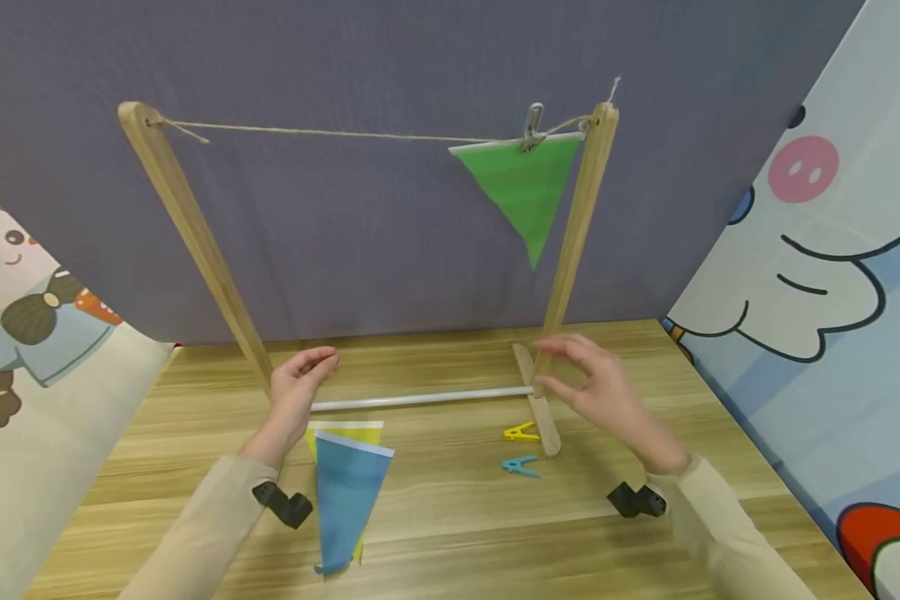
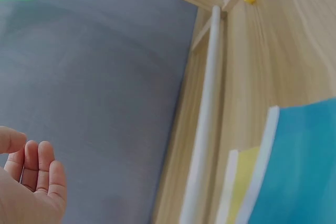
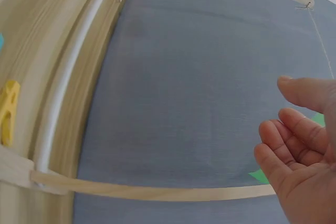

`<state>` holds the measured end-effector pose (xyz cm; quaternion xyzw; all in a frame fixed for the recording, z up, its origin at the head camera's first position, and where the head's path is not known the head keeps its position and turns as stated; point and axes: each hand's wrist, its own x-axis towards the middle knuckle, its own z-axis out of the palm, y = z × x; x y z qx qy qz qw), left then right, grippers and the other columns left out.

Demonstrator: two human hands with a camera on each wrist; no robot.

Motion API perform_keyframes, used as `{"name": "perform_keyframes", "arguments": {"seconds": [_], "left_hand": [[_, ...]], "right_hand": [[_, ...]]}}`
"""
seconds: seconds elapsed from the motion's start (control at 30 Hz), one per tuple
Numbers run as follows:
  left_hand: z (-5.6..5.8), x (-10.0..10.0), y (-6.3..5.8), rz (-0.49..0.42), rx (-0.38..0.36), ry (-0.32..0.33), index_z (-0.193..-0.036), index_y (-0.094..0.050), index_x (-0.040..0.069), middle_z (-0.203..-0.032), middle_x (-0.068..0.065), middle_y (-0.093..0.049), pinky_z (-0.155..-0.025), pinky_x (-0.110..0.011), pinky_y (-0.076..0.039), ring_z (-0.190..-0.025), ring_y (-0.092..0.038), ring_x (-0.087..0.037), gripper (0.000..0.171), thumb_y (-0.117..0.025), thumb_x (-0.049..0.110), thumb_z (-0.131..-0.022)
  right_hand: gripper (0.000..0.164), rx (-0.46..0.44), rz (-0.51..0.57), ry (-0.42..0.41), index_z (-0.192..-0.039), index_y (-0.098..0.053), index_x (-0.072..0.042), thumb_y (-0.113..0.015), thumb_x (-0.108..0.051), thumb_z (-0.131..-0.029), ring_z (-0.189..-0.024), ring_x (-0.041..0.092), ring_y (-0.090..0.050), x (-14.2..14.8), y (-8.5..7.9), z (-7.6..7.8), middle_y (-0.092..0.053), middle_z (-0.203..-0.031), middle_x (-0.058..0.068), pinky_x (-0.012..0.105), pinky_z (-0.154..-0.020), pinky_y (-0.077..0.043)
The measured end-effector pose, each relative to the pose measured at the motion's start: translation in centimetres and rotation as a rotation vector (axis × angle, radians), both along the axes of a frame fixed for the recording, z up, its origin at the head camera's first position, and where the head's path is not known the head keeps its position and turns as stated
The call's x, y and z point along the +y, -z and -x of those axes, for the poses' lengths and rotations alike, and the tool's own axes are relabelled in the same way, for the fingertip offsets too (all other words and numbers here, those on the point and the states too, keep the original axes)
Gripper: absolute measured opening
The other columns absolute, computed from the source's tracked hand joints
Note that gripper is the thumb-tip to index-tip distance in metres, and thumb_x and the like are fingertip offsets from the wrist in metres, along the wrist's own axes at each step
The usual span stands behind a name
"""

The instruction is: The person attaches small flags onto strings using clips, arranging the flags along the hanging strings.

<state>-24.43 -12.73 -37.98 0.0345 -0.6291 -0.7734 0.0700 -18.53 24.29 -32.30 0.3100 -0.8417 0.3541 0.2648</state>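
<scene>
Wearing pale sleeves (image 1: 201, 523), with a black camera (image 1: 291, 508) at each wrist. Seeing a blue pennant (image 1: 351, 496) lying on the wood-grained bench (image 1: 450, 533), overlapping a yellow pennant (image 1: 366, 435). Finding a blue clothespin (image 1: 512, 464) to the right and, just beyond, a yellow clothespin (image 1: 512, 432) beside a wooden foot (image 1: 546, 425). Holding the right hand (image 1: 592, 379) in front of the right post (image 1: 578, 225), with a wide, empty grip and the thumb spread from bent fingers. Holding the left hand (image 1: 292, 387) near the left post (image 1: 194, 233), with a narrower, empty grip, fingers loosely curled. Seeing a white rod (image 1: 420, 398) running low from the foot toward the left post. Looking up at twine (image 1: 330, 132) stretching between the post tops, with a green pennant (image 1: 528, 187) hanging beside the right post under a metal clip (image 1: 532, 125). Facing a grey backdrop (image 1: 375, 225), between cartoon-printed panels (image 1: 810, 308).
</scene>
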Motion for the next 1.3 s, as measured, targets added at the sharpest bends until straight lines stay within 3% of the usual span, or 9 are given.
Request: {"name": "perform_keyframes", "arguments": {"seconds": [0.2, 0.43, 0.67, 0.8, 0.93, 1.1, 1.23, 1.3], "left_hand": [[-0.3, -0.8, 1.3, 0.009, -0.047, 0.005, -0.079, -0.066, 0.020, -0.081, 0.009, -0.065, -0.078, -0.021, -0.051, -0.078, -0.065, -0.006, 0.027, -0.060, -0.005, -0.088], [-0.8, -1.5, 2.8, 0.070, -0.093, 0.040, -0.085, -0.065, 0.019, -0.080, 0.012, -0.066, -0.078, -0.020, -0.050, -0.079, -0.064, -0.004, 0.019, -0.060, 0.001, -0.090], [-1.2, -1.8, 4.1, 0.126, -0.149, 0.035, -0.095, -0.063, 0.009, -0.079, 0.013, -0.065, -0.080, -0.023, -0.050, -0.079, -0.062, -0.005, 0.007, -0.059, 0.005, -0.091], [-1.3, -2.2, 4.8, 0.133, -0.155, 0.042, -0.096, -0.062, 0.007, -0.079, 0.013, -0.064, -0.079, -0.021, -0.050, -0.080, -0.062, -0.005, 0.007, -0.059, 0.004, -0.091], [-1.6, -2.5, 5.5, 0.149, -0.173, 0.044, -0.104, -0.061, -0.001, -0.082, 0.011, -0.064, -0.078, -0.018, -0.050, -0.080, -0.062, -0.003, 0.014, -0.059, 0.004, -0.091], [-1.8, -2.8, 6.2, 0.198, -0.207, 0.041, -0.115, -0.055, -0.010, -0.090, 0.007, -0.064, -0.078, -0.017, -0.049, -0.081, -0.061, -0.001, 0.028, -0.058, 0.005, -0.092], [-1.8, -3.1, 6.7, 0.256, -0.217, 0.052, -0.120, -0.051, -0.014, -0.093, -0.001, -0.066, -0.077, -0.017, -0.049, -0.079, -0.060, 0.000, 0.034, -0.057, 0.005, -0.092], [-1.9, -3.2, 6.9, 0.288, -0.223, 0.054, -0.120, -0.051, -0.015, -0.094, -0.003, -0.066, -0.076, -0.017, -0.049, -0.078, -0.060, 0.000, 0.034, -0.057, 0.003, -0.091]], "right_hand": [[0.043, -0.031, 0.068, -0.037, -0.107, -0.063, 0.006, -0.076, 0.012, -0.067, -0.092, 0.029, -0.062, -0.3, 1.5, -0.3, -0.064, -0.103, 0.015, 0.018, -0.087, -0.046], [0.040, -0.112, 0.117, -0.027, -0.108, -0.063, 0.005, -0.075, 0.011, -0.070, -0.092, 0.031, -0.062, -0.2, 3.1, -0.7, -0.064, -0.103, 0.014, 0.019, -0.088, -0.046], [0.041, -0.150, 0.134, -0.054, -0.109, -0.063, 0.004, -0.075, 0.012, -0.071, -0.093, 0.021, -0.061, -0.3, 4.7, -1.1, -0.064, -0.102, 0.013, 0.024, -0.086, -0.049], [0.041, -0.164, 0.143, -0.086, -0.109, -0.062, 0.005, -0.074, 0.013, -0.070, -0.093, 0.019, -0.060, -0.3, 5.6, -1.3, -0.063, -0.102, 0.012, 0.018, -0.085, -0.048], [0.040, -0.182, 0.162, -0.108, -0.107, -0.062, 0.005, -0.075, 0.012, -0.070, -0.092, 0.022, -0.060, -0.4, 6.5, -1.5, -0.063, -0.101, 0.014, 0.022, -0.085, -0.050], [0.039, -0.227, 0.159, -0.102, -0.108, -0.062, 0.005, -0.075, 0.008, -0.071, -0.093, 0.015, -0.059, -0.3, 7.4, -1.7, -0.063, -0.100, 0.014, 0.025, -0.085, -0.050], [0.037, -0.238, 0.147, -0.089, -0.108, -0.062, 0.005, -0.075, 0.008, -0.073, -0.093, 0.013, -0.059, -0.2, 8.0, -1.9, -0.063, -0.100, 0.014, 0.024, -0.084, -0.050], [0.037, -0.241, 0.144, -0.088, -0.107, -0.062, 0.005, -0.074, 0.009, -0.073, -0.093, 0.014, -0.060, -0.1, 8.3, -2.0, -0.063, -0.100, 0.014, 0.029, -0.083, -0.052]]}}
